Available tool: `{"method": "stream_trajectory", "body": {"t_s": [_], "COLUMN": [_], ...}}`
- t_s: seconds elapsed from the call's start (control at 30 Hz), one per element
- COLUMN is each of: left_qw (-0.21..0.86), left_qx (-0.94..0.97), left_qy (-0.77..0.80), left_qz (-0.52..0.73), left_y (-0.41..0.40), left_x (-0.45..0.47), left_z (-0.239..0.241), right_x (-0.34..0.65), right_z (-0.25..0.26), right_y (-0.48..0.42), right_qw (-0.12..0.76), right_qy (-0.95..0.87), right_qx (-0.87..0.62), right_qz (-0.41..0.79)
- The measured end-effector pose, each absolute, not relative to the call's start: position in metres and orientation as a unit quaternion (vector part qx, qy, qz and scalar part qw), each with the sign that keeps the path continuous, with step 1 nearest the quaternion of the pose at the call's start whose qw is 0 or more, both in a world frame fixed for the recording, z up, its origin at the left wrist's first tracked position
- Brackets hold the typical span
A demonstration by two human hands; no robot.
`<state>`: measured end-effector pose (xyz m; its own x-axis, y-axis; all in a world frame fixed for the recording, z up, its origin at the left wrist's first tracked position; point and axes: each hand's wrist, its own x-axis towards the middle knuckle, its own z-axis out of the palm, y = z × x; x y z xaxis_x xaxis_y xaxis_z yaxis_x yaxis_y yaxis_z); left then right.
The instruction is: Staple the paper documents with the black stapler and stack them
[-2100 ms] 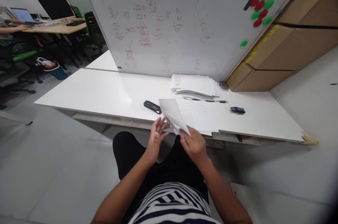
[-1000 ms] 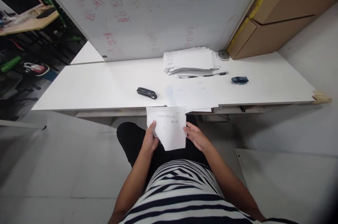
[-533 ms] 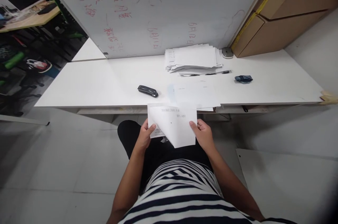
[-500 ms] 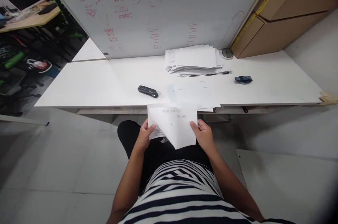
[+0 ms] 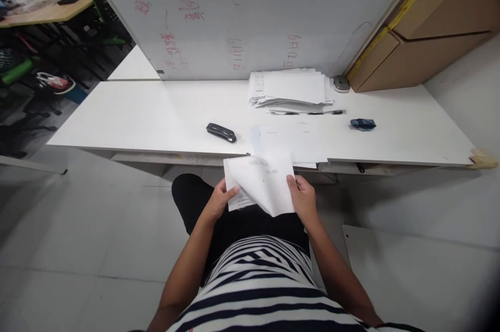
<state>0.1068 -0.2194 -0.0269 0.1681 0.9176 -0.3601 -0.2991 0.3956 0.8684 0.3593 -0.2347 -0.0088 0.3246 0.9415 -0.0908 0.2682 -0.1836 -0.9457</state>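
Printed sheets of paper (image 5: 269, 188) are held over my lap, in front of the desk edge. My left hand (image 5: 220, 199) pinches their left side, thumb on top. At the right side my right hand (image 5: 303, 196) grips them, thumb on the front. The top sheet is curled, its lower left corner folded toward the right, so printed text on a sheet beneath shows. How many sheets there are I cannot tell. Just beyond, more papers (image 5: 291, 142) lie flat at the desk's front edge. A black stapler (image 5: 221, 132) rests to their left.
On the white desk (image 5: 156, 118), a thick paper stack (image 5: 291, 87) lies against the whiteboard (image 5: 250, 19). Behind the loose papers is a thin dark-and-clear strip (image 5: 308, 112). A small dark blue packet (image 5: 363, 124) lies to the right. Cardboard boxes (image 5: 425, 50) stand at the back right.
The top sheet's folded corner has swung farther right, and both hands have moved slightly with the papers. My left hand is a little nearer the right. The camera view has tilted slightly.
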Motion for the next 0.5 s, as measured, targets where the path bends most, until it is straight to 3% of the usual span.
{"method": "stream_trajectory", "body": {"t_s": [0.13, 0.3, 0.37, 0.5], "left_qw": [0.686, 0.709, 0.712, 0.739], "left_qx": [0.307, 0.305, 0.295, 0.230], "left_qy": [0.463, 0.420, 0.419, 0.429], "left_qz": [0.471, 0.478, 0.481, 0.465], "left_y": [-0.221, -0.220, -0.219, -0.220], "left_x": [0.108, 0.113, 0.115, 0.114], "left_z": [-0.032, -0.024, -0.020, -0.019], "right_x": [0.355, 0.353, 0.354, 0.359], "right_z": [-0.007, -0.004, -0.007, -0.013], "right_y": [-0.237, -0.231, -0.228, -0.229], "right_qw": [0.471, 0.467, 0.442, 0.412], "right_qy": [-0.412, -0.280, -0.333, -0.480], "right_qx": [-0.655, -0.541, -0.572, -0.661], "right_qz": [0.424, 0.641, 0.606, 0.404]}}
